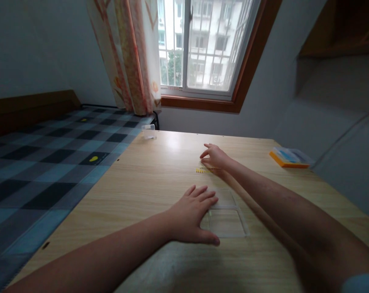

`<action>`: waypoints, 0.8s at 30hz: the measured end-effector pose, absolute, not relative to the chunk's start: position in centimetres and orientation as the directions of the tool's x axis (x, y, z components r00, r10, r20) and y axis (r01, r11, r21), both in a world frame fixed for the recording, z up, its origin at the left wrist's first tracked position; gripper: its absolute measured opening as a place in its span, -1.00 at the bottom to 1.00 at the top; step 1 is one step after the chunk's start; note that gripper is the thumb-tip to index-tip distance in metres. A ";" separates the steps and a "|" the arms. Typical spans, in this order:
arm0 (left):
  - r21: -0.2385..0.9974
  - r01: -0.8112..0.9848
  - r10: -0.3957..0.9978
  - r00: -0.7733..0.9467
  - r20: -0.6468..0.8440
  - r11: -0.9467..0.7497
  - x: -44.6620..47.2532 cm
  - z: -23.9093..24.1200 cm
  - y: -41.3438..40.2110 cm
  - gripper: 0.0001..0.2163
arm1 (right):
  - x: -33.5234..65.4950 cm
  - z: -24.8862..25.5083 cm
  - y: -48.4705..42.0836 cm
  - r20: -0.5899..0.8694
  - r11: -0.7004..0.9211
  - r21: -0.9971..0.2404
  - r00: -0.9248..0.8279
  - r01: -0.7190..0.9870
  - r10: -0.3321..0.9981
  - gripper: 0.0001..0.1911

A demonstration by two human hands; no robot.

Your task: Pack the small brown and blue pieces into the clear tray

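My left hand [193,214] lies with fingers spread at the left edge of a clear plastic case [228,223], which is split into two shallow square sections. The thumb reaches along its near side and the fingertips overlap its far section. Farther off, my right hand [215,156] is just above the table with its fingers curved and apart. Nothing shows between those fingers. Just below it, a row of small yellow pieces [200,171] lies on the table, partly covered by the hand and its shadow; their kind is too small to make out.
A small clear plastic box [149,132] stands at the far left corner of the wooden table [141,187]. An orange-and-clear flat case [289,158] lies near the right edge. A bed with a checked cover [65,150] adjoins the left side. A window is behind.
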State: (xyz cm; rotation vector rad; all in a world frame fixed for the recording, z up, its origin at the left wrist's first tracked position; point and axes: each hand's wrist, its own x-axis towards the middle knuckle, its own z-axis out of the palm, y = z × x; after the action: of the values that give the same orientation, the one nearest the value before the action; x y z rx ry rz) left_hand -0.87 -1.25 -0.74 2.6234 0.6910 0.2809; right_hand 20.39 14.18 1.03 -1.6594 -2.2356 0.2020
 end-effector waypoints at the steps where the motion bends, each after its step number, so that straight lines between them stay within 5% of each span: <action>1: 0.437 0.427 0.509 0.857 0.085 -0.792 -0.9 -0.7 -1.3 -0.07 | 20.6 1.6 13.6 0.202 0.303 -0.322 -0.248 0.897 0.947 -0.80; 12: 0.432 0.441 0.518 0.852 0.072 -0.787 -0.6 -0.4 -1.4 -0.07 | 25.7 2.3 -5.7 0.335 0.600 -0.413 -0.498 0.686 0.800 -0.85; 18: 0.438 0.450 0.518 0.855 0.042 -0.778 -0.5 0.1 -1.3 -0.09 | 24.4 -0.1 -7.5 0.223 0.549 -0.423 -0.504 0.721 0.834 -0.80; 24: 0.419 0.463 0.522 0.852 0.031 -0.781 -0.6 0.2 -1.2 -0.08 | 23.7 -0.4 -7.2 0.273 0.564 -0.416 -0.494 0.713 0.826 -0.76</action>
State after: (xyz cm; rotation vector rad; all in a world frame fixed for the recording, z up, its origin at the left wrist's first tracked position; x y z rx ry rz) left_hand -0.55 -1.23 0.19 2.6266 0.7309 0.2030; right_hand 23.71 -7.18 -0.42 -1.2406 -2.3589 0.3448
